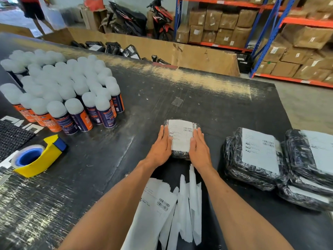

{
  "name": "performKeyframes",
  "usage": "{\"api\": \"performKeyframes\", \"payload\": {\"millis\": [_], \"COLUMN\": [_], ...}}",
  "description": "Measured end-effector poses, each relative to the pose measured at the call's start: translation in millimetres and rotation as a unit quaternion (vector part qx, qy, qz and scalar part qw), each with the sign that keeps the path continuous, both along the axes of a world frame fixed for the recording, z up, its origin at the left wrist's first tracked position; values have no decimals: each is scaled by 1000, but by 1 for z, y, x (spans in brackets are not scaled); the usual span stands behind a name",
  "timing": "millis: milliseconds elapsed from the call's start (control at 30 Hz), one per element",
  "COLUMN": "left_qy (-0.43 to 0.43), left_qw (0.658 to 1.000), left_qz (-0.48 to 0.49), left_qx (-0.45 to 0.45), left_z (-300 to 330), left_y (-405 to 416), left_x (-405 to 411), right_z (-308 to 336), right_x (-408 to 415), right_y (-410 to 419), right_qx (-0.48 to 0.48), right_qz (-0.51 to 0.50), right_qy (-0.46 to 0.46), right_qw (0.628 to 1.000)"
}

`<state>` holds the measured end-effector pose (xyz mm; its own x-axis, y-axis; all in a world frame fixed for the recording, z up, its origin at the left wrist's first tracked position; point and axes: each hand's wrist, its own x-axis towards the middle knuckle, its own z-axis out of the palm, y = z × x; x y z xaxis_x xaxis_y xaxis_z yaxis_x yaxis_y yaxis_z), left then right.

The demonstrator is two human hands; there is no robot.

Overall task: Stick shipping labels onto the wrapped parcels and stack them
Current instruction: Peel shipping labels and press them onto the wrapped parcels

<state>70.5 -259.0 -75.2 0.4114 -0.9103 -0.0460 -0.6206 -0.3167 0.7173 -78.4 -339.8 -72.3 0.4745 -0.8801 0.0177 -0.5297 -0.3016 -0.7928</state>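
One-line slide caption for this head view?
Both hands, left and right, press a label onto a wrapped parcel beside labelled stacks.

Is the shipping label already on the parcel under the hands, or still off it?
On. The label lies flat on the parcel, with the left hand and right hand pressing its two sides.

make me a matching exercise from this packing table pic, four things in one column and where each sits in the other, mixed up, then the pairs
Things
1. tape dispenser
2. spray cans
3. parcel being labelled
4. stacked labelled parcels

Places
A. right side of the table
B. centre, between the left hand and right hand
C. near left edge, yellow body with blue core
D. far left, standing upright in a cluster

Pairs: 1-C, 2-D, 3-B, 4-A
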Motion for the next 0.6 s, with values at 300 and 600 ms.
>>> {"api": "performKeyframes", "payload": {"millis": [300,600], "left_qy": [-38,-86], "left_qw": [985,975], "left_qz": [158,200], "left_qx": [-50,-49], "left_z": [17,10], "left_y": [-26,-38], "left_x": [-1,-9], "right_z": [20,20], "right_x": [9,17], "right_y": [-13,-20], "right_qx": [22,14], "right_qz": [-35,-58], "right_qy": [80,82], "right_qw": [996,995]}}
